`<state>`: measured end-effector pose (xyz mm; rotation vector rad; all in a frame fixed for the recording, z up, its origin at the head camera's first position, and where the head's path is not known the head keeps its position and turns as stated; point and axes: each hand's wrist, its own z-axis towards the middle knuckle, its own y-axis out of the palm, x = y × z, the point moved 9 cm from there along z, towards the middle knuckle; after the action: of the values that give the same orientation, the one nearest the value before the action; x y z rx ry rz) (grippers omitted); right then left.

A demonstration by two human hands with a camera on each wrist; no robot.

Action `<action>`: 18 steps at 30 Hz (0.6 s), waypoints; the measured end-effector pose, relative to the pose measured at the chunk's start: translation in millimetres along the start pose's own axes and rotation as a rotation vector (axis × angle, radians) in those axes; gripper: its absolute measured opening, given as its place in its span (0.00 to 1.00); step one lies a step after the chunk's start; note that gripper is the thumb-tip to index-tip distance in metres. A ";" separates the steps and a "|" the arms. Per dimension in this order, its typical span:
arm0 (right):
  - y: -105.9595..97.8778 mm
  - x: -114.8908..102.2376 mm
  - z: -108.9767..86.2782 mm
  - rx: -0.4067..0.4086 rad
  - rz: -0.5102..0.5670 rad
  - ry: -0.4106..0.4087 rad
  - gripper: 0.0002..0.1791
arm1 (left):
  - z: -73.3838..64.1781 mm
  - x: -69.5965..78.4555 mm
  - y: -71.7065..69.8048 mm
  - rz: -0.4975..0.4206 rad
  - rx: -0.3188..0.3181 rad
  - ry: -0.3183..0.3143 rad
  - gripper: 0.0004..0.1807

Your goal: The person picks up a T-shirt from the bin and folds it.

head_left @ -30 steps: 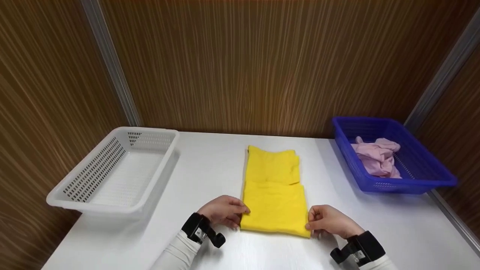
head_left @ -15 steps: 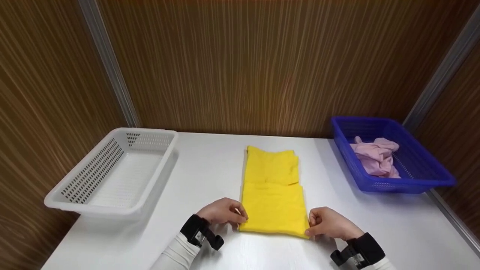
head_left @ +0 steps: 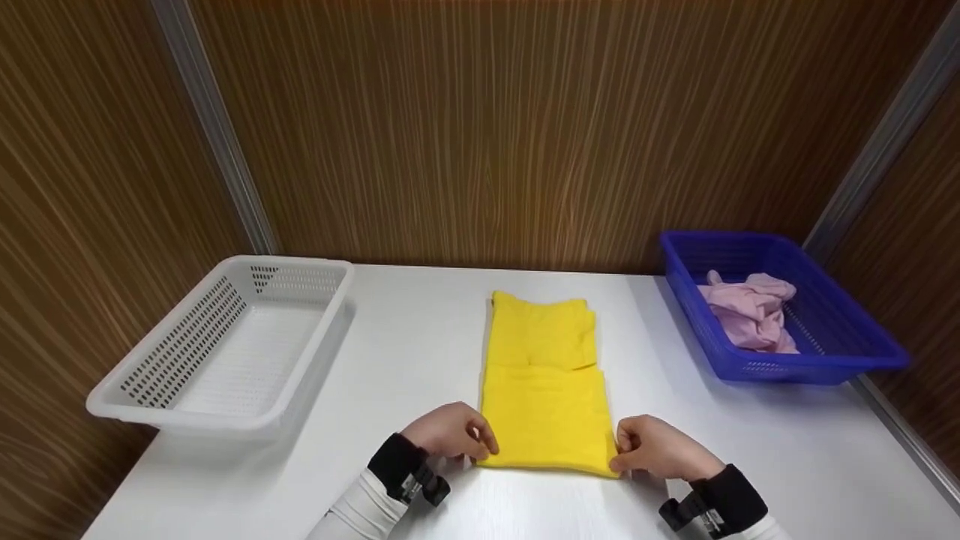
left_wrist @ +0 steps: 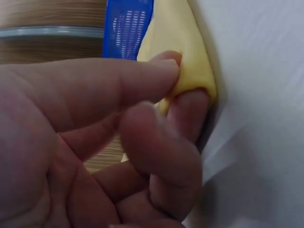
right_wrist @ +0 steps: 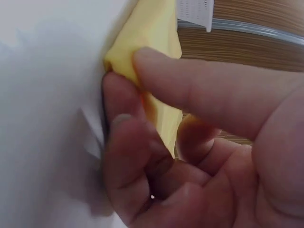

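A folded piece of yellow cloth lies lengthwise on the white table, its near half doubled over into a thicker layer. My left hand pinches its near left corner between thumb and fingers. In the left wrist view, the thumb lies over the yellow edge and a fingertip is tucked beneath it. At the near right corner, my right hand pinches the cloth the same way. The right wrist view shows the thumb on top of the yellow fabric and a finger under its edge.
A white perforated basket stands on the left of the table. To the right, a blue basket holds a crumpled pink cloth. Wood-grain panels enclose the back and sides.
My left hand has shifted slightly toward me along the cloth's left edge to the near corner, its fingers now bent downward. The right hand and the cloth have hardly moved.
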<state>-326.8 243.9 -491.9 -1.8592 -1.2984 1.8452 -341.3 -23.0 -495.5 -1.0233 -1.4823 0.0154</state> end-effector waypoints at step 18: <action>-7.5 -12.5 -6.5 0.171 -0.207 0.022 0.17 | -8.4 16.2 -2.0 0.306 0.147 -0.019 0.08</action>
<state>-322.0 242.3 -476.7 -1.5902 -1.2317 1.7625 -333.0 -19.3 -479.5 -1.1217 -1.3085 0.3484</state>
